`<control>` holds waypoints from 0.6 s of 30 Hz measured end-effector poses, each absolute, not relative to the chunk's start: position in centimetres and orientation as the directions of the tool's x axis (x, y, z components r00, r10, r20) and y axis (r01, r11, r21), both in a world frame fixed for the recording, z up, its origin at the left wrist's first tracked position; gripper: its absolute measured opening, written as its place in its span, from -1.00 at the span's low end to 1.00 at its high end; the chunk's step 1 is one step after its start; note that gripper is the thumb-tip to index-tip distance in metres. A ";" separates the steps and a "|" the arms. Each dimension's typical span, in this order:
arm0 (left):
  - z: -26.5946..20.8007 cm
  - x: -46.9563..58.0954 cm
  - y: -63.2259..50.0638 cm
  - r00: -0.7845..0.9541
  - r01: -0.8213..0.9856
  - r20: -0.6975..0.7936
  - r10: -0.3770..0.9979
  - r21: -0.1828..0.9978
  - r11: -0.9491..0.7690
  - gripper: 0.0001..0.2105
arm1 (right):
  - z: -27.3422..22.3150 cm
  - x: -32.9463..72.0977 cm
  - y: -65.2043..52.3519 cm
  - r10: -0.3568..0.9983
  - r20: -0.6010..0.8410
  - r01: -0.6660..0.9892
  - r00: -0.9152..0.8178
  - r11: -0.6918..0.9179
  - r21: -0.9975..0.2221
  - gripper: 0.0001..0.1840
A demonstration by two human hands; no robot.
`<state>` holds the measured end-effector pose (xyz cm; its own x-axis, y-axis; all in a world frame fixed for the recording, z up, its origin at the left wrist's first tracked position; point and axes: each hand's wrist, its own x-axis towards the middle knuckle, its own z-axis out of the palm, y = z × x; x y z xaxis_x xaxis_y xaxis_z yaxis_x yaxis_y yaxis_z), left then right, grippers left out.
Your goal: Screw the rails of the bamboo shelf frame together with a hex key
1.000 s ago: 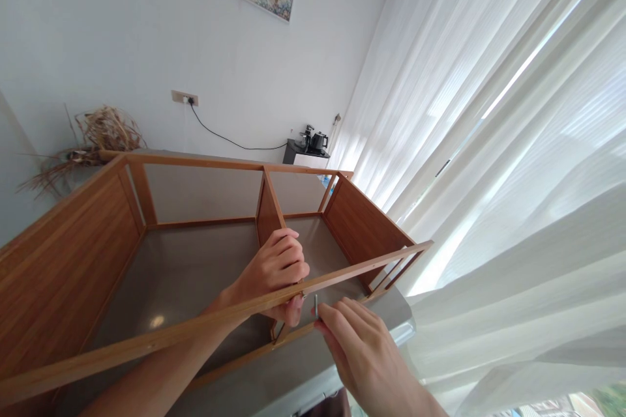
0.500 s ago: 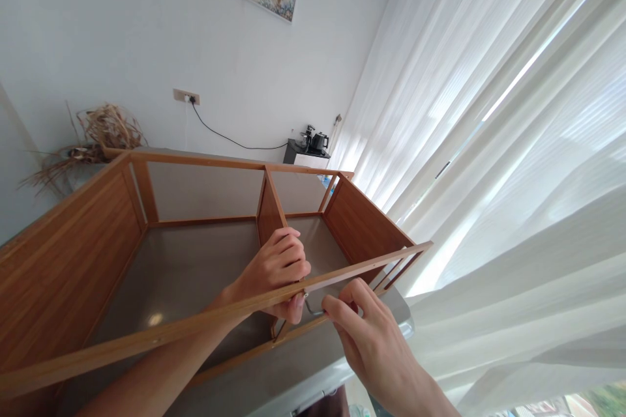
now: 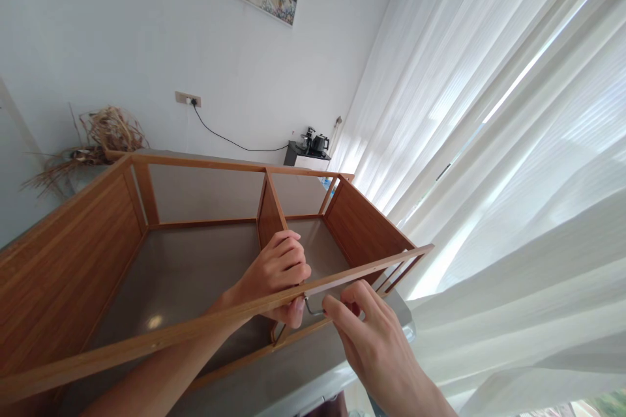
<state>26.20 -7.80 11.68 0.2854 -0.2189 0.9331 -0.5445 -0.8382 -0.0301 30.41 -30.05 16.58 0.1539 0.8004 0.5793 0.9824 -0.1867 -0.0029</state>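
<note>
A wooden cabinet frame (image 3: pixel 205 161) with side panels lies on a grey surface. My left hand (image 3: pixel 282 267) reaches under the front rail (image 3: pixel 225 313) and is closed around the near end of the middle divider panel (image 3: pixel 268 205), thumb below. Pinched between the thumb and fingers of my right hand (image 3: pixel 369 322) is the long end of a bent hex key (image 3: pixel 313 311). Its other end meets the front rail right beside my left thumb, where the divider joins. My left hand hides that joint in part.
Dried plants (image 3: pixel 115 130) stand behind the frame's far left corner. A black kettle (image 3: pixel 319 143) sits on a small cabinet (image 3: pixel 306 158) at the back. White curtains (image 3: pixel 513 163) hang close along the right side. A cable (image 3: pixel 229 142) runs along the wall.
The hex key's bend has shifted slightly, and my right hand has moved very little with it. My left hand keeps its hold on the divider. The whole view has tilted slightly.
</note>
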 end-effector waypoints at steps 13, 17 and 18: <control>11.9 26.2 -7.9 0.276 -0.555 0.939 -0.206 -0.019 -0.832 -0.88 | 18.0 30.2 -30.3 0.831 0.545 0.989 0.111 -0.149 0.025 -0.72; 11.8 26.2 -7.9 0.274 -0.555 0.938 -0.211 -0.025 -0.831 -0.87 | 18.0 30.3 -30.2 0.826 0.550 0.990 0.125 -0.141 -0.013 -0.73; 11.8 26.2 -7.9 0.272 -0.554 0.938 -0.213 -0.029 -0.832 -0.87 | 18.0 30.4 -30.2 0.826 0.549 0.990 0.131 -0.142 -0.022 -0.73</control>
<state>26.20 -7.93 11.76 0.2721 -0.2135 0.9383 -0.5543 -0.8318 -0.0285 30.39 -30.17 17.95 0.1310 0.8256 0.5489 0.9896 -0.1423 -0.0222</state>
